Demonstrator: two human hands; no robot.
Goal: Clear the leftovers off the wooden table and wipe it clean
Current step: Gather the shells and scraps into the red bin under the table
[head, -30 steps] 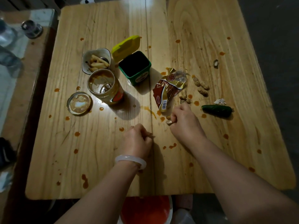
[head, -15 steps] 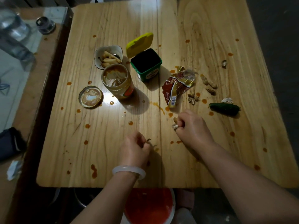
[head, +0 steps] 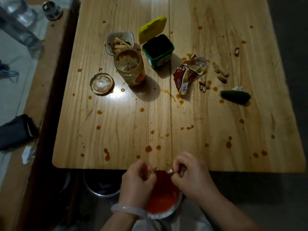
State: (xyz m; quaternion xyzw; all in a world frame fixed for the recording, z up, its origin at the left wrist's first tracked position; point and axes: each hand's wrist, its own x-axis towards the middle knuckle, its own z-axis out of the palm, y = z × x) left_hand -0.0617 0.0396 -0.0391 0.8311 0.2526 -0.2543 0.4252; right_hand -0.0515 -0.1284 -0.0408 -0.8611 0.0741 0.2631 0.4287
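The wooden table (head: 216, 139) is spotted with orange sauce. On it stand an open glass jar (head: 130, 66), its lid (head: 102, 83), a white bowl of fries (head: 119, 42) and a green tub with a yellow flip lid (head: 158, 49). A torn red wrapper (head: 188, 73), peanuts (head: 220, 72) and a green cucumber (head: 235, 96) lie to the right. My left hand (head: 137, 180) and my right hand (head: 190, 174) are below the table's near edge, each pinching a small scrap over a red-lined bin (head: 164, 197).
A metal basin (head: 100, 185) sits under the table's near edge, left of the bin. A second lower table on the left carries a glass bottle (head: 20, 25) and a small cap (head: 51, 10). A dark cloth (head: 15, 130) lies at the far left.
Both hands have drawn back from the middle of the table to below its near edge, over the red bin, still pinching their small scraps. My view has shifted back and down.
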